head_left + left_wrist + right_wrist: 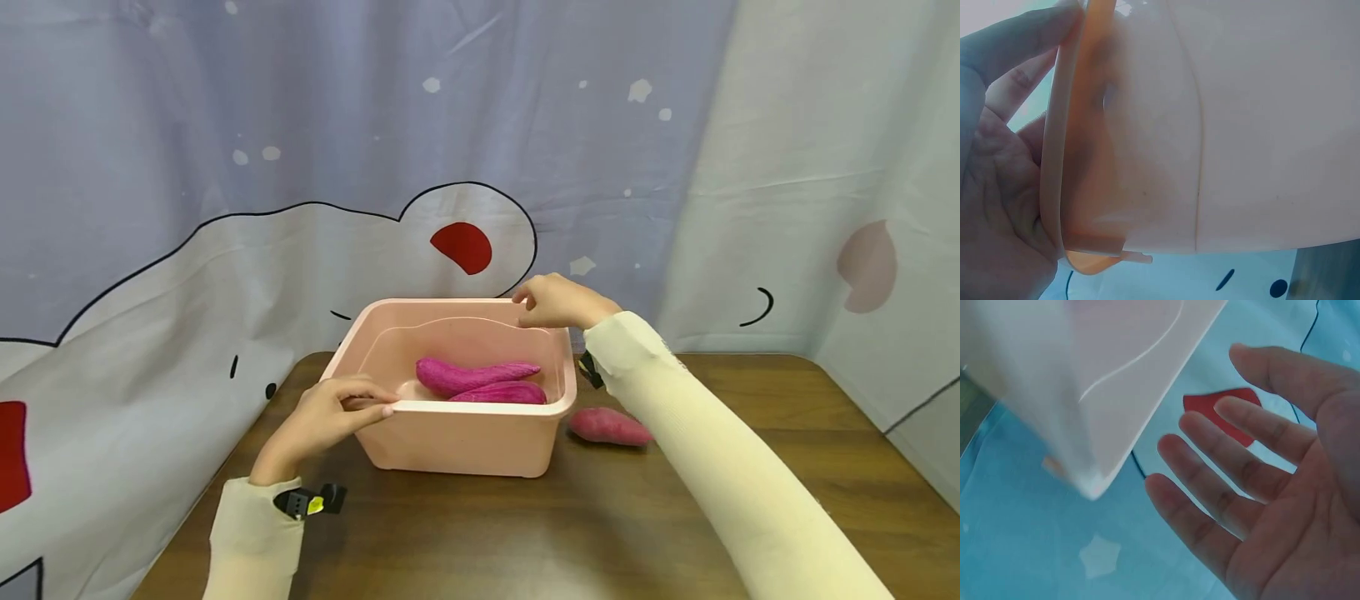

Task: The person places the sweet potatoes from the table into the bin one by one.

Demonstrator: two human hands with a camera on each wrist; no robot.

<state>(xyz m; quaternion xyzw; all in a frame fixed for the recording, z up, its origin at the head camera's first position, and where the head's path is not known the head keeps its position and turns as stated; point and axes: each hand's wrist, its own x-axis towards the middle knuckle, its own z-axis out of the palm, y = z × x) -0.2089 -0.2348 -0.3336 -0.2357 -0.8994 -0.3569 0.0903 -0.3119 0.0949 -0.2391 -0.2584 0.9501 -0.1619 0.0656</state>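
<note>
A pink plastic basin (465, 442) stands on the table with two bright magenta sweet potatoes, one behind (468, 375) and one in front (504, 392), lying inside. My left hand (330, 417) grips the basin's rim at the front left corner; in the left wrist view that hand (1004, 169) holds the rim (1054, 137) between thumb and fingers. Over the back right corner is my right hand (558, 302), holding nothing. The right wrist view shows this hand (1272, 481) with spread, relaxed fingers, apart from the basin's edge (1147, 419).
A third, redder sweet potato (609, 427) lies on the wooden table (487, 542) to the basin's right, partly under the right sleeve (697, 442). Behind the table hangs a printed curtain (360, 108), close to the basin's back.
</note>
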